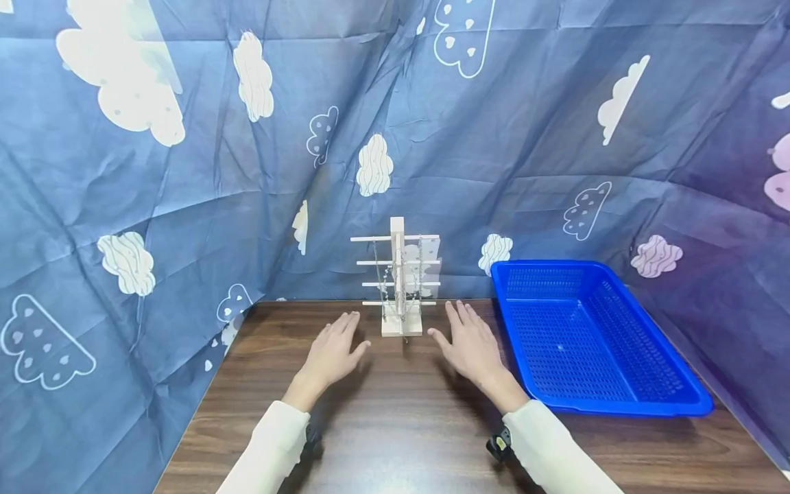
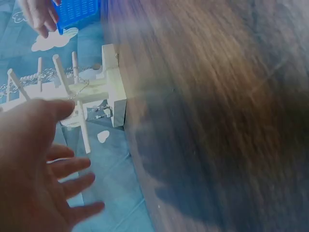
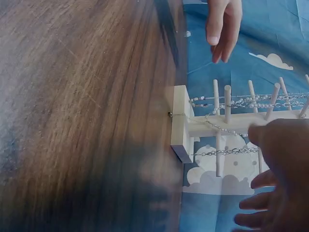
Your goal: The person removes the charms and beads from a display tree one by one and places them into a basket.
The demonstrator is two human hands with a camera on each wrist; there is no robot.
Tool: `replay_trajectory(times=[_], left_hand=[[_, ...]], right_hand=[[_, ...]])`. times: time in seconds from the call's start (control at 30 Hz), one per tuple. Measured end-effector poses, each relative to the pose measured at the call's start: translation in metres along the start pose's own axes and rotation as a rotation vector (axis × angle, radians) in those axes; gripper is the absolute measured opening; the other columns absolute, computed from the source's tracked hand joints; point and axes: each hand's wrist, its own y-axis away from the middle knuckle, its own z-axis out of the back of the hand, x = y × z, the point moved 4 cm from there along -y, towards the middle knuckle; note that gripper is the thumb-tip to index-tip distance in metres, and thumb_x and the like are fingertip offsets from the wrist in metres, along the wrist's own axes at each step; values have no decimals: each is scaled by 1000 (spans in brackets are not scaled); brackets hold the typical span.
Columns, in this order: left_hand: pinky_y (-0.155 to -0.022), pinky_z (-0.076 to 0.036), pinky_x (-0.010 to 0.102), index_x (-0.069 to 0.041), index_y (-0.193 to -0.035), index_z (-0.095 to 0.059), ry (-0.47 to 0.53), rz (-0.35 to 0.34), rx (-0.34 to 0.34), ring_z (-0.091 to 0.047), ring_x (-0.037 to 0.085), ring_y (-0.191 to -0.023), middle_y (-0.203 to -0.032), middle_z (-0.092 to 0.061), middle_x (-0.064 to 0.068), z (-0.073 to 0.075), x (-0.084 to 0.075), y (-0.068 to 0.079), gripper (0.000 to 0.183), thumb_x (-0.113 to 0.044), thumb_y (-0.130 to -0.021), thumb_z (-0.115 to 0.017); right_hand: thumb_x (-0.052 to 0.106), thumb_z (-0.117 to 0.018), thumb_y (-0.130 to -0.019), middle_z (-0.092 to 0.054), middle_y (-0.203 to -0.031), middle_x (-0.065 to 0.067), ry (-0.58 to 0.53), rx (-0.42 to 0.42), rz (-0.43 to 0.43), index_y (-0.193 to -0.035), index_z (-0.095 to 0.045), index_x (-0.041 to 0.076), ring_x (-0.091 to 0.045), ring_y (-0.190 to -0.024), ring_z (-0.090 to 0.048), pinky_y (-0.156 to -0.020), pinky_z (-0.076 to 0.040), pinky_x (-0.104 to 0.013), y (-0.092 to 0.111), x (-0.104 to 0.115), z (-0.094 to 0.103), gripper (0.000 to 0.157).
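A pale wooden jewelry stand [image 1: 397,226] with several thin pegs stands upright near the table's back edge. Silvery chain necklaces [image 3: 227,152] and a beaded strand hang from its pegs. To the stand's left, my left hand [image 1: 331,350] hovers with fingers extended and holds nothing. My right hand [image 1: 474,345] is on the other side, fingers spread, also holding nothing. Neither hand touches the stand in the head view. In the left wrist view the left thumb overlaps the stand [image 2: 116,92]; in the right wrist view the right thumb overlaps it too.
A blue plastic basket [image 1: 515,343] with perforated walls sits at the right of the brown wooden table [image 1: 395,425]. Behind the table hangs a blue cloth [image 1: 308,171] with white cloud prints. Dark wrist devices [image 1: 498,444] are strapped at both cuffs.
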Motion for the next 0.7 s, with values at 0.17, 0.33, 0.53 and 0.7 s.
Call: replay_trajectory(times=[0.17, 0.33, 0.53, 0.7], left_hand=[[-107, -48, 44, -3, -135, -58, 15, -73, -109, -58, 28, -128, -137, -61, 12, -2, -10, -7, 41, -23, -99, -55], [-110, -46, 43, -3, -136, -57, 22, -84, -51, -56, 28, -131, -139, -59, 12, -14, -20, -16, 40, -23, -102, -48], [-113, -42, 46, -5, -139, -54, 30, -120, 36, -51, 28, -136, -144, -55, 11, -33, -32, -22, 42, -26, -104, -43], [-116, -39, 43, -6, -141, -52, 1, -144, 69, -46, 25, -139, -148, -51, 10, -43, -38, -26, 43, -25, -104, -41]], right_hand=[[50, -54, -96, -61, -134, -16, -47, -119, -18, -139, -53, 9, -37, -120, -60, -95, -51, -55, -10, 4, 12, 59], [46, -54, -96, -68, -122, -10, -78, -199, -16, -129, -61, 15, -33, -108, -66, -84, -56, -53, -23, 13, 29, 46], [44, -53, -97, -68, -125, -4, -97, -227, 26, -129, -64, 22, -31, -109, -67, -81, -57, -52, -43, 27, 49, 41], [40, -55, -96, -71, -114, -1, -111, -274, 45, -121, -68, 23, -32, -95, -70, -70, -57, -50, -60, 35, 65, 32]])
